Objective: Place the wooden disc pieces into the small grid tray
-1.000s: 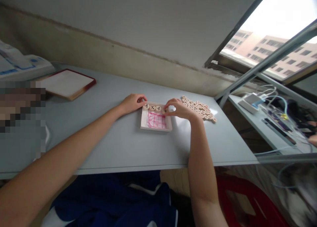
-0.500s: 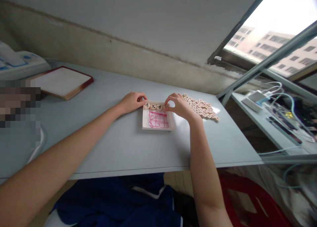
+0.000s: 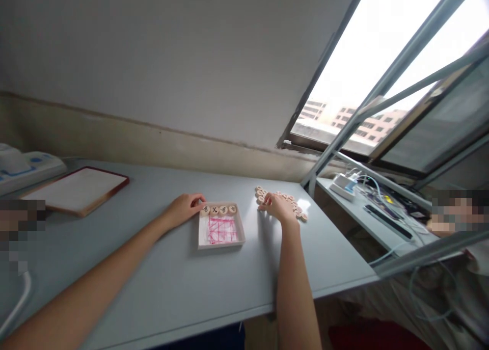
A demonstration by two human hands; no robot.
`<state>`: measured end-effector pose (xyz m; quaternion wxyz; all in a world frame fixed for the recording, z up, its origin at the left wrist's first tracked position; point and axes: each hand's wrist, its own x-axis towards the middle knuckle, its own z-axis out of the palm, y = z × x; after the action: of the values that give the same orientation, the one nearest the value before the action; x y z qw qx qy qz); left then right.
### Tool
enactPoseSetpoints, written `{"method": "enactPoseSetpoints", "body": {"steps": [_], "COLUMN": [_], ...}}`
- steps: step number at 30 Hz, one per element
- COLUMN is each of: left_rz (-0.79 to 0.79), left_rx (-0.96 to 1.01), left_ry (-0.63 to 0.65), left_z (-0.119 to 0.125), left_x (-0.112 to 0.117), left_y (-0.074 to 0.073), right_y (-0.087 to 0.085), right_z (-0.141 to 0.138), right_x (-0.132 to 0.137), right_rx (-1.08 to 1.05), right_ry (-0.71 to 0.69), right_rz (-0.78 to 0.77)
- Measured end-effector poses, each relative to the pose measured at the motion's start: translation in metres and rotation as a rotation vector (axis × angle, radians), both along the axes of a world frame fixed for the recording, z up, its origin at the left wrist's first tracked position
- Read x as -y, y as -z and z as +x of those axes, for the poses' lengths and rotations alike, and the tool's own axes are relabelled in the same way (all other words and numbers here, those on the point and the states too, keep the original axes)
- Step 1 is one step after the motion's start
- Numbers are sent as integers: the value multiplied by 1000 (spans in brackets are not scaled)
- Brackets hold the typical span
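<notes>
A shallow white square box (image 3: 220, 246) lies on the desk. A row of several round wooden pieces (image 3: 223, 210) with dark symbols runs along its back wall, and a clear bag with pink lines (image 3: 222, 231) covers its floor. My left hand (image 3: 186, 208) is closed at the box's back left corner, fingers curled against the rim and the first piece. To the right of the box, my right hand (image 3: 278, 207) reaches down at a cluster of loose wooden pieces (image 3: 261, 192). Its fingers are pinched around a piece at the cluster's left edge, partly hiding the others.
A white board with a brown-red frame (image 3: 82, 187) lies at the desk's left, near a white and blue device (image 3: 32, 169). At right, a metal bed frame (image 3: 367, 105) adjoins a shelf with cables and a power strip (image 3: 344, 186). Another person's blurred part shows far right.
My right hand has left the row in the box and moved right to the loose pieces. My left hand stays at the box corner. The view has tilted up and right.
</notes>
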<state>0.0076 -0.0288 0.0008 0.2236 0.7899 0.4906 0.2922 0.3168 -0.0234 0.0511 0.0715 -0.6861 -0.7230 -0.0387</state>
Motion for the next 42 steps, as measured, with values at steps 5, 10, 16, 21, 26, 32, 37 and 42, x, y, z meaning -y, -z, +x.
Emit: {"method": "enactPoseSetpoints", "body": {"steps": [5, 10, 16, 21, 26, 32, 37, 42], "left_rz": [-20, -20, -6, -18, -22, -8, -9, 4], "left_rx": [-15, -27, -47, -34, -21, -25, -40, -41], "left_ry": [-2, 7, 19, 4, -3, 0, -24, -23], "left_z": [0, 0, 1, 1, 0, 0, 0, 0], "left_x": [0, 0, 1, 0, -2, -2, -1, -1], "left_y": [1, 2, 0, -1, 1, 1, 1, 3], "right_y": [4, 3, 0, 17, 28, 19, 17, 18], "right_z": [-1, 4, -39, -112, -134, -127, -118, -116], "right_x": [-1, -3, -6, 5, 16, 18, 17, 15], "right_rx": [-1, -69, -548, -616, -445, -327, -254, -282], "right_ry": [74, 53, -408, -720, -730, -655, -660, -679], "right_rz": [-28, -88, -63, -293, -149, -30, -150, -195]}}
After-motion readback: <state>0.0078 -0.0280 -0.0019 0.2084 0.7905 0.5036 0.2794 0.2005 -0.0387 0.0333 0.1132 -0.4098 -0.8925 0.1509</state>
